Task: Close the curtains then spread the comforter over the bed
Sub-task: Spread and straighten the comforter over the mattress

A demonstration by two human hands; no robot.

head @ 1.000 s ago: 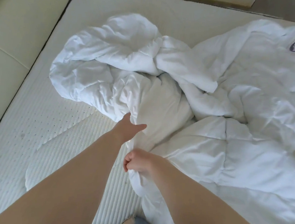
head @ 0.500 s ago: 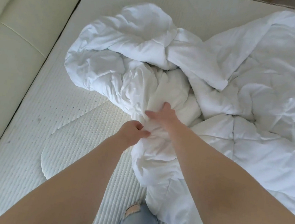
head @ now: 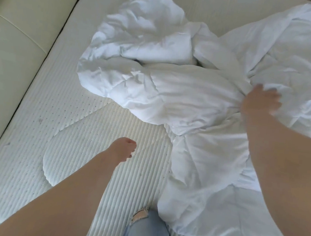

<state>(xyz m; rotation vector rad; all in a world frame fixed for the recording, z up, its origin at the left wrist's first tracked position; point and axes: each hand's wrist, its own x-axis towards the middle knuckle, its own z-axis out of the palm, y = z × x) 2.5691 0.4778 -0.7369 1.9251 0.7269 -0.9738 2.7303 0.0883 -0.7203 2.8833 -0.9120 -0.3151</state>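
White comforter (head: pixel 200 95) lies bunched in a heap on the bare mattress (head: pixel 58 147), mostly toward the right side and far end of the bed; left strip and near-left corner of the mattress uncovered. A fold trails off the near edge beside the person's knee in ripped jeans (head: pixel 147 228).

Right hand (head: pixel 260 102) is on the comforter mid-heap, fingers dug into a gather of fabric; looks like a grip on a fold (blurred, so exact finger lie is unclear). Left hand (head: pixel 124 150) hovers over the bare mattress, fingers loosely curled, holding nothing, apart from the comforter.

Curtains not in view, can't judge that step. Step in hand: untangling and spreading.

How to do it well, as a judgement:
- Find a real edge or corner, not a mid-panel bunch; pulling from the middle just drags the lump.
- Bring the left hand onto the near-left lobe of the heap and pull toward the left edge while the right holds or pulls the opposite way.
- Lift and shake so twisted folds drop open.
- Watch the trailing part; it could slide the whole thing off the near edge.
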